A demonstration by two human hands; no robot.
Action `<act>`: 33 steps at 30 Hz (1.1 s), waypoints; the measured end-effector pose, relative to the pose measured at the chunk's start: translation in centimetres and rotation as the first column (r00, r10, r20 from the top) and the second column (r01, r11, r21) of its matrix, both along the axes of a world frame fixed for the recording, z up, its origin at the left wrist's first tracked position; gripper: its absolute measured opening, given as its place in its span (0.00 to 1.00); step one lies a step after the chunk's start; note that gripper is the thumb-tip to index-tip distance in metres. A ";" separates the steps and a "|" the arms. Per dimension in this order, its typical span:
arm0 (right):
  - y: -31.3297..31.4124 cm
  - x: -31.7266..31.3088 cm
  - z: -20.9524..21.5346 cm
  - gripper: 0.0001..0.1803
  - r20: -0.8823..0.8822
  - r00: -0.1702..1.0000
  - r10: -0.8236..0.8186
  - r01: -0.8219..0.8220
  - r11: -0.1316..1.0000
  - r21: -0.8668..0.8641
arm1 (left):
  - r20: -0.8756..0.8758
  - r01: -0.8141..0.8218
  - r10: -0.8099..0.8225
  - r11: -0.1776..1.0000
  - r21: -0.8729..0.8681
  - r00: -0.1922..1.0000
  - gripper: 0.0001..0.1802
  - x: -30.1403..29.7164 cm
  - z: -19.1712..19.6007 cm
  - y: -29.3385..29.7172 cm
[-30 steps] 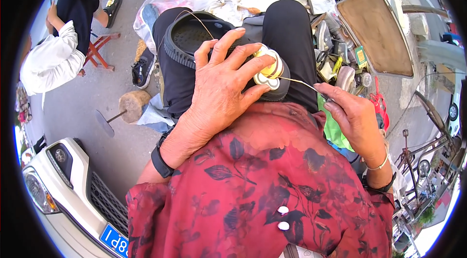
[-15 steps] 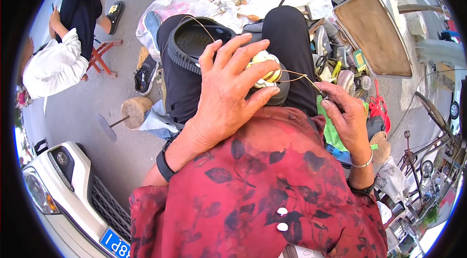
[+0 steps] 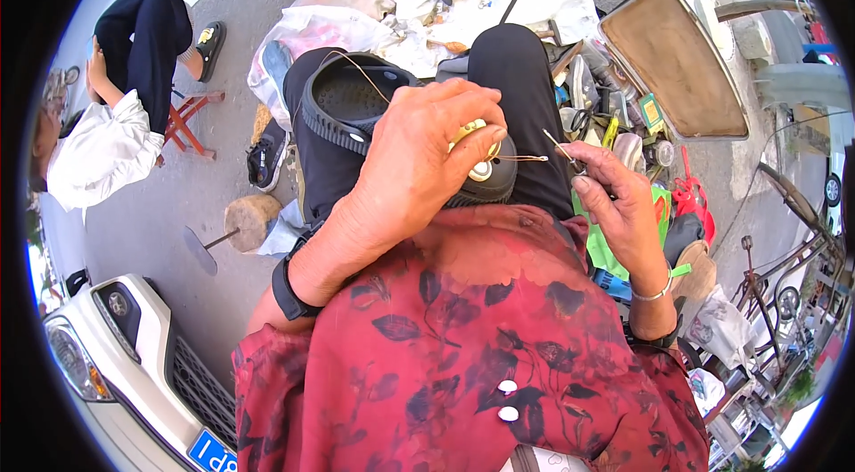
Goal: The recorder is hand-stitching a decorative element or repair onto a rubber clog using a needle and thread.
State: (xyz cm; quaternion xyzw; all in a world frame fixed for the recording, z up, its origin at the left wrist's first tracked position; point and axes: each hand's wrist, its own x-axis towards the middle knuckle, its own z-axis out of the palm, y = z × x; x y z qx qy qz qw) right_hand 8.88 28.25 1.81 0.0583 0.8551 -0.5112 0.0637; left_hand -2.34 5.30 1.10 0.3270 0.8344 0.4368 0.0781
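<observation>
Crowding the clog (image 3: pixel 356 102): scattered tools (image 3: pixel 614 129)

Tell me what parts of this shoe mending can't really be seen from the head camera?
- Black clog: its heel end is covered by the left hand.
- Round yellow and white piece: mostly under the left hand's fingers, so its kind is unclear.
- Needle in the right hand: too thin to see its tip.
- Thread: where it enters the clog is hidden.
</observation>
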 end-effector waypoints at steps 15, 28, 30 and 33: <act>0.1 -1.4 -1.4 0.16 -0.139 0.950 0.280 -0.231 0.928 0.291 | -0.185 0.007 -0.028 0.994 -0.113 0.982 0.15 0.8 -1.3 -2.0; -3.2 -2.9 -2.7 0.19 -0.006 0.961 0.276 -0.214 0.731 -0.648 | -0.269 -0.028 -0.034 0.975 -0.221 0.963 0.16 1.8 -2.5 -2.0; -3.2 -2.5 -2.6 0.19 0.059 0.930 0.362 -0.219 0.678 -0.702 | -0.272 -0.039 -0.024 0.974 -0.225 0.962 0.15 1.9 -2.7 -2.1; -1.3 -1.0 -3.2 0.21 0.043 0.939 0.340 -0.232 0.724 -0.650 | -0.236 -0.039 -0.016 0.973 -0.227 0.972 0.14 2.0 -2.9 -2.2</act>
